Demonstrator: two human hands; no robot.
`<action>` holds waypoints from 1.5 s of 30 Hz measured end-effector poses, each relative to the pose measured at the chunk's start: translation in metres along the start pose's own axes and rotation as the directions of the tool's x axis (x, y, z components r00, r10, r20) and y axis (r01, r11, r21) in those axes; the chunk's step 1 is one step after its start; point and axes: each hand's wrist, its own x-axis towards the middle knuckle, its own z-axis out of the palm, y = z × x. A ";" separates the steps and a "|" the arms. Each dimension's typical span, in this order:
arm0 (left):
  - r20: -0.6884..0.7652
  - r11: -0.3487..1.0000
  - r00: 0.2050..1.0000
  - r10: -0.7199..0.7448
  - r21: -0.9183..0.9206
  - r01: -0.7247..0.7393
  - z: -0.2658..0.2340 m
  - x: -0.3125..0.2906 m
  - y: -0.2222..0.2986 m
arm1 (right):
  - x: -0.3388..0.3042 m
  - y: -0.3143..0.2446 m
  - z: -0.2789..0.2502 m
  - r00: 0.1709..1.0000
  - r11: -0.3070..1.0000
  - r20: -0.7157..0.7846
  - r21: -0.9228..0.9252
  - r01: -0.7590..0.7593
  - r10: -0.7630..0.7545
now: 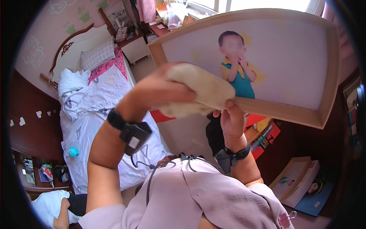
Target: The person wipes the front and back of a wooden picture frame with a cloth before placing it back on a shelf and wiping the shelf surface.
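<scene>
A large picture frame (284, 113) with a light wooden rim is raised in front of me, tilted. Behind its front, a photo (244, 89) shows a small child in a teal and yellow outfit on a pale ground. My right hand (233, 121) grips the bottom rim, thumb on the near side. In my left hand (162, 89), blurred by motion, is a cream cloth (202, 86). The folded cloth lies over the frame's lower left part and hides that stretch of rim. Whether it presses on the wood or the front, I cannot tell.
To the left stands a bed (103, 99) with rumpled white bedding and a checked pillow (98, 55). Another person (51, 208) is at the lower left. Framed pictures (293, 179) lean at the lower right. A cluttered desk (162, 28) stands by the window.
</scene>
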 end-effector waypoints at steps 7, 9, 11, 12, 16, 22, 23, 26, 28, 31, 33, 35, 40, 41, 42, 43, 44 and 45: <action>-0.460 0.827 0.710 0.533 0.460 -0.322 -0.035 -0.029 0.027 | -0.001 -0.001 -0.017 0.999 0.998 0.013 0.038 -0.049 0.049; -0.349 0.549 0.534 0.770 0.789 -0.275 -0.029 -0.021 0.043 | -0.001 0.002 -0.009 0.998 0.997 0.023 0.057 -0.059 0.058; 0.247 -0.196 0.495 0.833 0.968 -0.155 -0.022 -0.013 0.060 | -0.006 0.005 -0.002 0.995 0.992 0.013 0.081 -0.101 0.100; 0.350 -0.280 0.499 0.793 0.936 -0.211 -0.016 -0.004 0.063 | -0.007 0.008 -0.005 0.994 0.993 0.055 0.066 -0.100 0.096; 0.638 -0.613 0.532 0.557 0.748 -0.256 0.000 0.028 0.067 | -0.014 0.007 0.016 0.991 0.989 0.063 0.082 -0.125 0.120; 0.593 -0.745 0.684 0.424 0.658 -0.108 -0.015 0.033 0.054 | -0.010 0.001 0.009 0.988 0.983 -0.005 0.099 -0.155 0.156; 0.580 -0.727 0.681 0.447 0.680 -0.102 -0.021 0.030 0.048 | -0.008 0.000 0.008 0.991 0.986 -0.010 0.096 -0.135 0.137; 0.464 -0.766 0.776 0.427 0.642 0.037 -0.044 0.021 0.029 | -0.002 -0.003 -0.001 0.996 0.995 -0.056 0.070 -0.070 0.074; 0.335 -0.820 0.856 0.393 0.549 0.162 -0.049 0.018 0.022 | 0.004 -0.006 -0.003 0.992 0.996 -0.099 0.045 -0.076 0.080; 0.372 -0.781 0.817 0.440 0.608 0.144 -0.055 0.016 0.013 | 0.005 0.002 -0.010 0.999 0.992 -0.016 0.120 -0.036 0.039; 0.310 -0.699 0.814 0.492 0.698 0.156 -0.055 0.020 0.004 | 0.003 0.004 -0.005 0.999 0.996 -0.025 0.091 -0.024 0.026; 0.139 -0.576 0.886 0.443 0.801 0.163 -0.050 0.018 -0.002 | 0.004 0.006 -0.005 0.999 0.998 -0.031 0.064 -0.012 0.014; 0.211 -0.435 0.951 0.224 0.895 -0.096 -0.010 -0.008 -0.016 | 0.013 0.008 -0.011 0.996 0.997 -0.068 0.043 0.063 -0.060; 0.105 -0.204 0.980 0.169 0.976 -0.069 -0.007 -0.013 -0.017 | 0.013 0.008 -0.014 0.996 0.997 -0.069 0.040 0.066 -0.063; 0.013 0.028 0.996 0.090 1.000 -0.015 -0.004 -0.013 -0.015 | 0.013 0.007 -0.019 0.999 0.997 -0.036 0.072 0.017 -0.014; 0.016 0.023 0.995 0.095 1.000 -0.018 -0.011 -0.014 -0.015 | 0.012 0.004 -0.024 0.999 0.994 -0.001 0.102 -0.034 0.034; 0.132 0.393 0.991 -0.014 0.912 -0.116 -0.026 -0.018 -0.017 | 0.008 0.000 -0.027 1.000 0.995 0.001 0.101 -0.028 0.028; 0.277 0.712 0.958 -0.071 0.687 -0.146 -0.039 -0.023 -0.017 | 0.005 -0.004 -0.032 0.997 0.991 0.008 0.108 -0.076 0.076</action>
